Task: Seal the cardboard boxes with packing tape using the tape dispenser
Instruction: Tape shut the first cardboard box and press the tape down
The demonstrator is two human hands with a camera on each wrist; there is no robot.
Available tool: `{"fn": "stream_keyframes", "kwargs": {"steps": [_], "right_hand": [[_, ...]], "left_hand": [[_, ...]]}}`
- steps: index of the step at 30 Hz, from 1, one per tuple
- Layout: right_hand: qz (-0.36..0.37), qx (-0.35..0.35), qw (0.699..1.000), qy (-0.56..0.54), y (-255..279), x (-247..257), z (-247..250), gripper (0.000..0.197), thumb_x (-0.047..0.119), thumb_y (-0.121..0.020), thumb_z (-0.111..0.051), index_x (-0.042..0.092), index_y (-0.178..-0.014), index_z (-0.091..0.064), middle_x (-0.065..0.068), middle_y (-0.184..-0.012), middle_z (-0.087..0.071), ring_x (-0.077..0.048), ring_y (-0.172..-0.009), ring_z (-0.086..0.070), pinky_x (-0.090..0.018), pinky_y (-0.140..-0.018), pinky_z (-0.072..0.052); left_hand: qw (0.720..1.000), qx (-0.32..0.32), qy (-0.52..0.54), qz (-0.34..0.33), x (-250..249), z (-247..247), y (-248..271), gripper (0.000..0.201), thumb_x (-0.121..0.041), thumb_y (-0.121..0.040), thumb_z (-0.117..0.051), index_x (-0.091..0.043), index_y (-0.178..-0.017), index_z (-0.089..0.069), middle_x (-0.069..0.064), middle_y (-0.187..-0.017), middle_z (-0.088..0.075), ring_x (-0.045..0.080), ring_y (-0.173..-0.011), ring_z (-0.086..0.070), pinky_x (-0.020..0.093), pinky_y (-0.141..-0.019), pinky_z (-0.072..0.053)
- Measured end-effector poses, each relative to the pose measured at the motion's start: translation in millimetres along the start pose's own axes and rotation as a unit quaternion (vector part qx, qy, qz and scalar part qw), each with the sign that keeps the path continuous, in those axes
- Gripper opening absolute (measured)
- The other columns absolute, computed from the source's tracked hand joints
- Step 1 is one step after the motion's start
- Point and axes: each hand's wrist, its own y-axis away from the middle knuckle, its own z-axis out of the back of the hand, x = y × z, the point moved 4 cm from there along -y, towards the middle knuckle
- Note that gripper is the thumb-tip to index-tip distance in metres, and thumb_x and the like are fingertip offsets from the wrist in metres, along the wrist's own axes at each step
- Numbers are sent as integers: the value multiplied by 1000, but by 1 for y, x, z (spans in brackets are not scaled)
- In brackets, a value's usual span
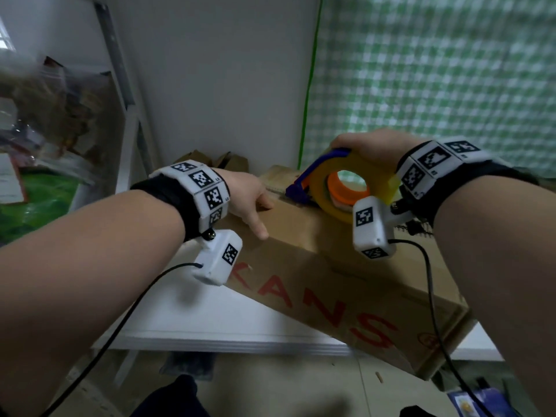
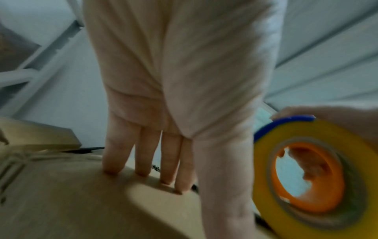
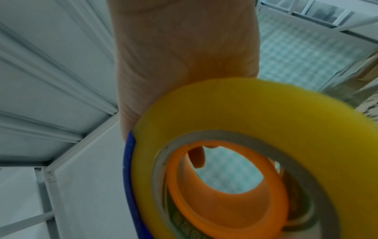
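Note:
A brown cardboard box (image 1: 331, 266) with red lettering lies across a white table (image 1: 210, 320). My left hand (image 1: 249, 203) presses flat on the box's top near its far left edge, fingers (image 2: 143, 155) straight, thumb down the side. My right hand (image 1: 370, 145) grips a tape dispenser (image 1: 340, 182) with a blue frame, an orange hub and a yellow tape roll (image 3: 255, 129). The dispenser's blue front end sits on the box top just right of my left hand. In the right wrist view the roll fills the frame, and a fingertip shows through its hub (image 3: 225, 186).
A white metal shelf (image 1: 120, 100) with bags and packets stands at the left. A green checked cloth (image 1: 436, 70) hangs behind on the right. More folded cardboard (image 1: 222, 159) lies against the white wall. Cables run from both wrist cameras.

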Motion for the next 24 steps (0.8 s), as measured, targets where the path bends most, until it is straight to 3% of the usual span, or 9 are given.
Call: {"fn": "stream_keyframes", "kwargs": {"steps": [3, 5, 9, 11, 13, 16, 20, 22, 24], "right_hand": [[-14, -6, 1000, -3, -2, 2, -2, 36, 54, -88, -50, 19, -86, -60, -7, -86, -54, -19, -73, -49, -31, -70, -40], [-14, -2, 1000, 5, -2, 5, -3, 39, 56, -87, -50, 19, -89, -61, -7, -90, -55, -19, -74, -50, -30, -63, -39], [2, 14, 1000, 27, 0, 10, -4, 32, 51, -91, -47, 22, -86, -60, -7, -90, -53, -22, -80, -50, -30, -69, -40], [4, 19, 999, 27, 5, 11, -3, 34, 51, -92, -47, 21, -97, -62, -5, -87, -53, -20, -77, -50, -29, -64, -39], [27, 35, 998, 47, 7, 10, -2, 24, 44, -97, -42, 26, -89, -56, -7, -97, -52, -23, -87, -49, -31, -75, -39], [29, 43, 998, 42, 8, 9, -2, 24, 38, -100, -39, 25, -84, -52, -10, -103, -48, -26, -95, -46, -35, -86, -37], [2, 26, 1000, 3, 0, 9, -4, 34, 49, -92, -47, 20, -94, -63, -6, -86, -55, -21, -81, -52, -33, -77, -41], [6, 29, 1000, -1, 1, 8, -4, 31, 48, -92, -47, 21, -97, -62, -6, -92, -57, -21, -84, -53, -34, -77, -42], [23, 39, 999, 7, 2, 7, -4, 20, 40, -97, -44, 24, -94, -55, -10, -103, -57, -24, -89, -52, -34, -80, -41]], "left_hand": [[996, -47, 75, 25, 12, 11, -4, 83, -52, -68, -76, -19, -138, -47, -4, -135, -55, 16, -123, -50, 32, -107, -37], [993, -77, 77, 50, 14, 15, -10, 91, -53, -70, -74, -18, -145, -35, 0, -143, -46, 19, -131, -42, 34, -109, -33], [996, -6, 41, 84, 5, 13, -26, 112, -72, -64, -62, -22, -151, -15, 3, -156, -24, 24, -141, -25, 43, -114, -25], [994, 35, 34, 94, 4, 9, -32, 123, -82, -51, -56, -22, -151, -16, 5, -155, -26, 26, -141, -27, 46, -113, -25], [994, 60, 7, 96, 2, 5, -36, 130, -88, -43, -49, -21, -151, -18, 6, -155, -25, 26, -141, -25, 48, -114, -23], [992, 82, -16, 93, 1, 1, -39, 128, -90, -47, -41, -22, -152, -13, 3, -159, -11, 24, -145, -13, 48, -116, -14], [992, 96, -27, 80, -2, 1, -41, 128, -93, -47, -40, -27, -151, -8, -1, -160, -5, 23, -146, -7, 49, -117, -11], [992, 100, -30, 70, -11, 1, -41, 118, -88, -58, -43, -26, -151, -8, -1, -159, -6, 23, -146, -9, 47, -117, -13], [992, 106, -28, 63, -20, 2, -42, 119, -86, -57, -46, -22, -151, -12, 1, -159, -12, 23, -144, -15, 47, -116, -17]]}}
